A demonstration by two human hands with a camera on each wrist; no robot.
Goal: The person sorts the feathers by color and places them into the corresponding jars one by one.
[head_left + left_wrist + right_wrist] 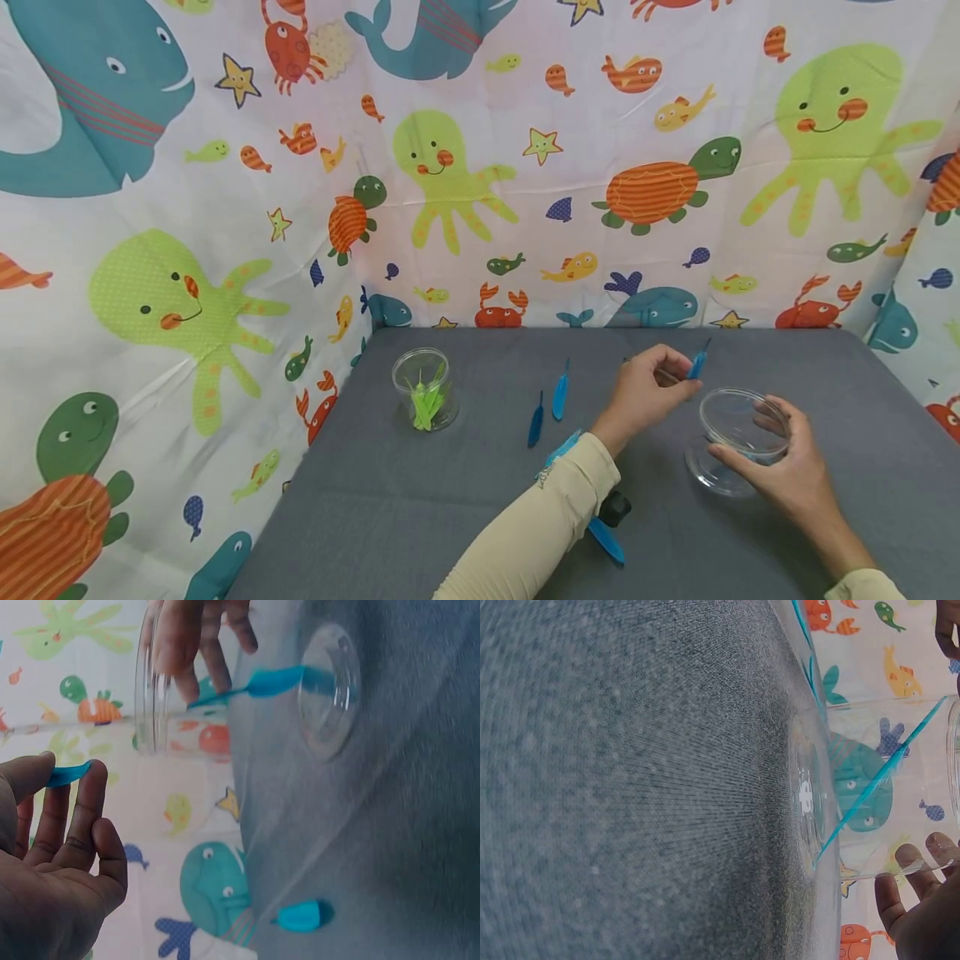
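My left hand [647, 390] pinches a small blue feather [698, 364] between thumb and fingertips, above the table and just left of a clear jar [703, 473]. The left wrist view shows that feather [69, 775] bent slightly between thumb and finger. My right hand [801, 468] grips the jar near its rim, thumb on the near side and fingers round the far side. Inside the jar, one blue feather [876, 785] leans diagonally from the base up to the rim.
A second clear jar [452, 411] with green feathers [426, 403] stands at the left. Loose blue feathers lie mid-table [560, 397] and nearer me [606, 542], some partly under my left sleeve [525, 533]. Sea-animal cloth [480, 283] hangs behind the grey table [375, 533].
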